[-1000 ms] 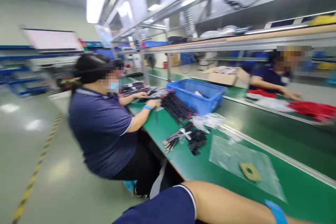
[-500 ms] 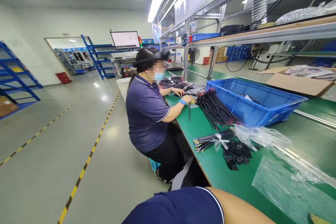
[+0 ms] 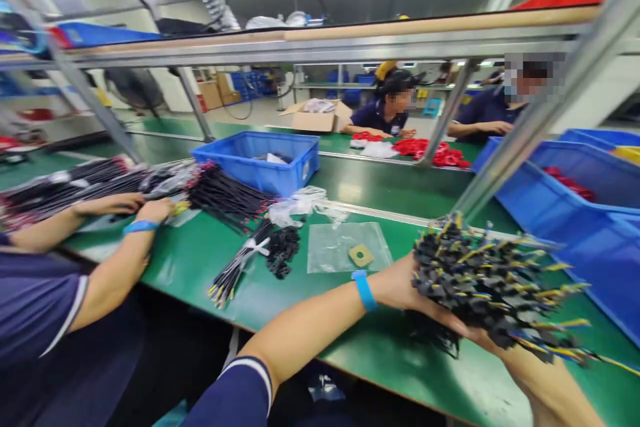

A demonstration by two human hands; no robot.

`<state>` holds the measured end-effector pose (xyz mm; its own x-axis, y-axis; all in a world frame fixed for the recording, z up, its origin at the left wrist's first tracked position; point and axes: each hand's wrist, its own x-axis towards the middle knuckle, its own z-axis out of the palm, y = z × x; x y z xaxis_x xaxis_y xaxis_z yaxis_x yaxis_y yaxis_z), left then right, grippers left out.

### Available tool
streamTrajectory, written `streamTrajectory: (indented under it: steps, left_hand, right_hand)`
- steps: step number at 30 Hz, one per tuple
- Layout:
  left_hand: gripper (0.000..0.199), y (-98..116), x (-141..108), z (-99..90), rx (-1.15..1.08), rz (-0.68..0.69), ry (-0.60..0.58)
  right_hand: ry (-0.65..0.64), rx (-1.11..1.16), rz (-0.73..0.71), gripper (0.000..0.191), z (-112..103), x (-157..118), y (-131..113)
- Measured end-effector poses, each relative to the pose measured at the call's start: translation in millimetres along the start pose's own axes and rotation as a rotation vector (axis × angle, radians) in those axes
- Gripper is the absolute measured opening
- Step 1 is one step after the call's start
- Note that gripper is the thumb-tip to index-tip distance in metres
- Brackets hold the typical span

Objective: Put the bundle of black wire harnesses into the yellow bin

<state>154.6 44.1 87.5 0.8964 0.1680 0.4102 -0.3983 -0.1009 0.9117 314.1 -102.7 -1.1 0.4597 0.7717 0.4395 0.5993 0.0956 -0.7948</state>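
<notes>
A thick bundle of black cables [image 3: 480,287], its frayed ends showing yellow and blue wires among black pieces, is held above the right part of the bench. My left hand [image 3: 400,283], below a blue wristband, grips its left side with the thumb along the bottom. From the lower right my right hand [image 3: 483,340] reaches under the bundle, its fingers mostly hidden behind it. Left of my left hand, a yellowish square piece with a hole [image 3: 361,255] lies on a clear plastic bag [image 3: 323,250].
A tied cable bunch [image 3: 240,263] and a pile of small black parts [image 3: 283,252] lie on the green bench [image 3: 280,303]. Behind stands a blue bin [image 3: 295,173]. More blue bins [image 3: 540,167] stand right, beside a slanting metal post [image 3: 515,120]. A co-worker's hands [image 3: 157,210] work at left.
My view has swung to the right. Both my arms and the cable bundle now show, where only a sleeve and part of an arm showed before. The co-worker has shifted to the left edge.
</notes>
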Motion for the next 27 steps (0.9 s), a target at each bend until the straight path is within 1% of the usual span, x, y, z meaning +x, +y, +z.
streamTrajectory:
  steps: [1,3,5,7,9,12,14,17,20,22,24,25,27]
  left_hand:
    - [0.055,1,-1,-1.2,-0.005,-0.026,-0.021]
    - [0.055,-1,-1,-0.7,0.000,-0.075,-0.032]
    - [0.058,-7,-1,2.6,-0.004,-0.075,0.002]
    - [0.059,-15,-1,6.3,-0.019,-0.067,0.065]
    - [0.058,-19,-2,8.8,-0.033,-0.104,0.105]
    - [0.055,-18,-1,10.2,-0.030,-0.153,0.107]
    - [0.051,-12,1,9.5,-0.022,-0.145,0.097]
    - [0.045,-2,7,4.8,-0.026,-0.107,0.029]
    - [0.049,1,10,-5.0,0.004,-0.105,-0.038]
    - [0.063,-2,9,-12.7,0.035,-0.119,-0.026]
    - [0.074,-5,6,-18.7,0.053,-0.139,0.004]
    - [0.075,-6,4,-20.4,0.056,-0.150,0.018]
    - [0.069,-8,3,-20.8,0.060,-0.156,0.020]
  right_hand:
    - [0.025,-0.011,0.003,0.047,-7,-2,2]
    - [0.056,-0.020,-0.004,0.051,-10,0,6]
    - [0.066,-0.021,-0.015,0.048,-6,6,8]
    - [0.065,-0.020,-0.028,0.043,0,10,8]
    - [0.072,-0.019,-0.042,0.041,6,10,6]
    - [0.091,-0.027,-0.061,0.041,13,7,1]
    - [0.091,-0.035,-0.063,0.039,15,7,-3]
    - [0.071,-0.030,-0.045,0.041,15,10,-8]
    - [0.037,-0.013,-0.021,0.054,10,13,-10]
    - [0.022,-0.012,-0.011,0.061,6,15,-9]
    - [0.023,-0.019,-0.007,0.064,3,15,-7]
    - [0.026,-0.023,-0.008,0.064,2,16,-5]
    - [0.033,-0.037,-0.014,0.062,2,17,-1]
